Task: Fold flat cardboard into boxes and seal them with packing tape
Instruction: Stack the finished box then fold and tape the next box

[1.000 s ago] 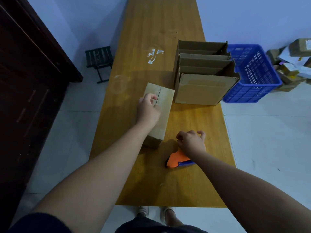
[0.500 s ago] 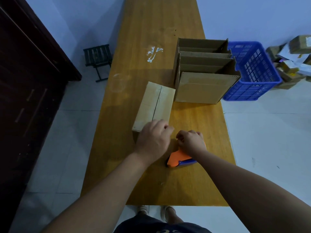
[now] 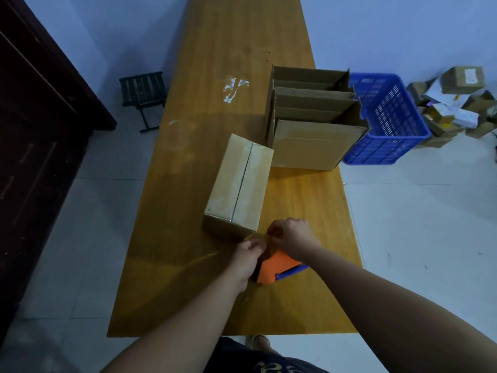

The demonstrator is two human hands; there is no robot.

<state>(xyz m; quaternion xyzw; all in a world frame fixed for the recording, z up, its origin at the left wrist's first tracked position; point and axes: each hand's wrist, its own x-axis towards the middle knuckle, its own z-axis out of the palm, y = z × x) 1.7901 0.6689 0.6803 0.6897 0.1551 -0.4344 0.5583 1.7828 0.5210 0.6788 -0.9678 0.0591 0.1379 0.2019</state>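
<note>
Wooden table, tape between fingertips

A: What is altered at the left hand?
B: It has been taken off the top of the box and brought to the tape dispenser, close to the right hand.
A: And at the right hand?
B: It is no longer laid flat on the dispenser; its fingers have been raised. A strip of tape, not seen earlier, is now pinched between both hands.
</note>
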